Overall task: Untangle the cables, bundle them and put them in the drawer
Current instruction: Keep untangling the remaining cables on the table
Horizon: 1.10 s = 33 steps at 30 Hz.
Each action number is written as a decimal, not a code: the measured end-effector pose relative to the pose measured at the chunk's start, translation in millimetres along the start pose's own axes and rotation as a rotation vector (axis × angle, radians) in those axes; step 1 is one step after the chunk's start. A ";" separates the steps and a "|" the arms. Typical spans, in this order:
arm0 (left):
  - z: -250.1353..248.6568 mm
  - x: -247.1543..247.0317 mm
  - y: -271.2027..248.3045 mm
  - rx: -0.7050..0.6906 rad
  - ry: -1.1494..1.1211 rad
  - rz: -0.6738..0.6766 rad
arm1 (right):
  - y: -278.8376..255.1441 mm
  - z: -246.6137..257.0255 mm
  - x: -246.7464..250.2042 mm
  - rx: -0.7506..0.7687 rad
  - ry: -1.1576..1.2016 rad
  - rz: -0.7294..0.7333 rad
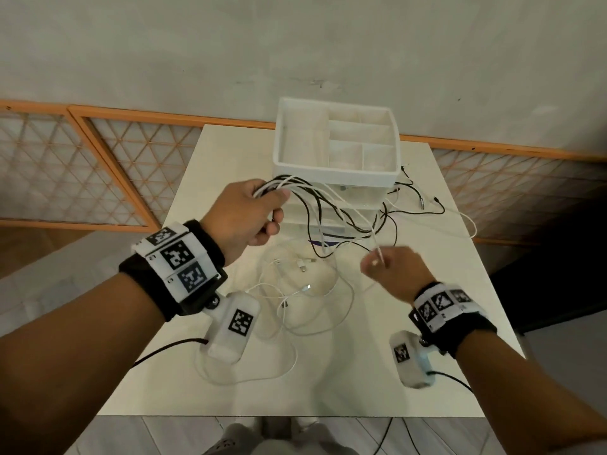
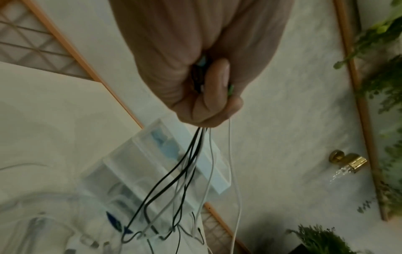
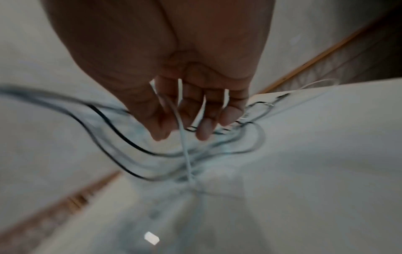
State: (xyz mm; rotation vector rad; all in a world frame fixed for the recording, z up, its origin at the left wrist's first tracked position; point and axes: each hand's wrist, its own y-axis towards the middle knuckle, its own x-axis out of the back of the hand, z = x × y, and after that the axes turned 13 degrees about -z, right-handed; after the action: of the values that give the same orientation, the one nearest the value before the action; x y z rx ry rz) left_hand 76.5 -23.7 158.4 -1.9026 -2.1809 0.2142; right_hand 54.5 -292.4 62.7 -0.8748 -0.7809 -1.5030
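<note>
My left hand (image 1: 262,211) is raised over the table and grips a bunch of black and white cables (image 1: 315,198); in the left wrist view the fist (image 2: 204,96) is closed round them and the strands (image 2: 195,163) hang down. My right hand (image 1: 391,267) holds one white cable (image 1: 377,251) between thumb and fingers; the right wrist view shows that cable (image 3: 182,137) running through the fingers (image 3: 204,130). More white cables (image 1: 295,290) lie loose on the table. The white drawer unit (image 1: 335,178) stands at the back, its drawers (image 2: 152,171) blurred.
The drawer unit carries an open compartment tray (image 1: 391,172) on top. Black cable ends (image 1: 423,201) trail on the white table (image 1: 427,339) to the right of the unit. A lattice screen (image 1: 98,169) stands behind the table on the left.
</note>
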 end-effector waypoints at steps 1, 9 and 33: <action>-3.6 4.1 0.9 -0.009 -0.006 0.009 | -6.3 -17.4 -9.3 -0.053 -0.174 0.102; 12.6 15.1 7.4 0.024 0.130 -0.007 | 10.6 7.7 42.5 -0.263 0.713 -0.155; 69.3 52.0 19.8 0.069 0.692 -0.113 | 34.8 47.2 119.4 -0.552 0.769 -0.706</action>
State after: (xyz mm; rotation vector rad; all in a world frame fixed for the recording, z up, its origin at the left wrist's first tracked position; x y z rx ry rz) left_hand 70.0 33.7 90.9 -1.5004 -1.7612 -0.3384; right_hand 87.7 -314.4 189.6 -0.3134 -0.0660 -2.5312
